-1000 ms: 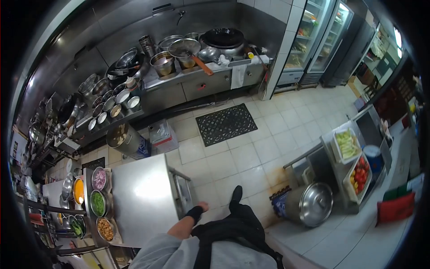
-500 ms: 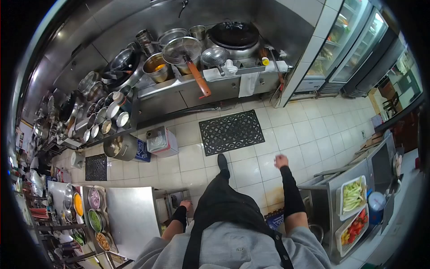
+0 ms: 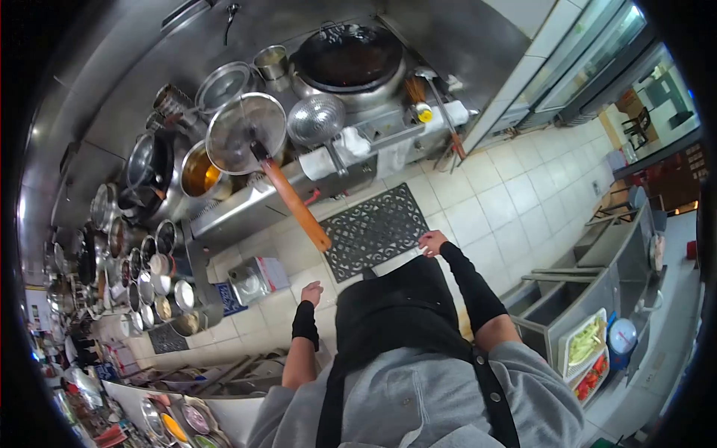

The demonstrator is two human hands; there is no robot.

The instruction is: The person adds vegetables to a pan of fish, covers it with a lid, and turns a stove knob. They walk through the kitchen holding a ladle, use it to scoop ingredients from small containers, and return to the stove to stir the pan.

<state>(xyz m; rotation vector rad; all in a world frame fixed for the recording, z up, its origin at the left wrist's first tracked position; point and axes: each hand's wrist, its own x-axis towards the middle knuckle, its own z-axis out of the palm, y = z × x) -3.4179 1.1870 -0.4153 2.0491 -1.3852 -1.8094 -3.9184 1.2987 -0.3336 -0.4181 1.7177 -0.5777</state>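
Note:
My left hand (image 3: 312, 293) hangs over the floor left of my apron, its fingers loosely stretched and nothing in them. Farther forward, my right hand (image 3: 432, 243) is over the lower right corner of the black floor mat (image 3: 377, 224), fingers slightly bent and apart, also holding nothing. Ahead of both hands, a mesh strainer (image 3: 245, 134) with a long wooden handle (image 3: 291, 200) lies across a metal pot of amber liquid (image 3: 196, 170), the handle jutting past the counter edge. Beside it is a perforated ladle (image 3: 317, 121). A large dark wok (image 3: 348, 60) stands behind.
Several bowls (image 3: 163, 284) crowd the left counter, with a metal tin (image 3: 252, 282) on the floor near it. A steel sink unit (image 3: 556, 299) stands at right, beside a basket of cut green vegetables (image 3: 586, 343) and a blue scale (image 3: 623, 336). Glass-door fridges (image 3: 590, 52) stand back right.
I have moved forward toward the stove, and the view has turned. The strainer and wok appear closer. Both hands have come up and forward; the left fingers show more clearly.

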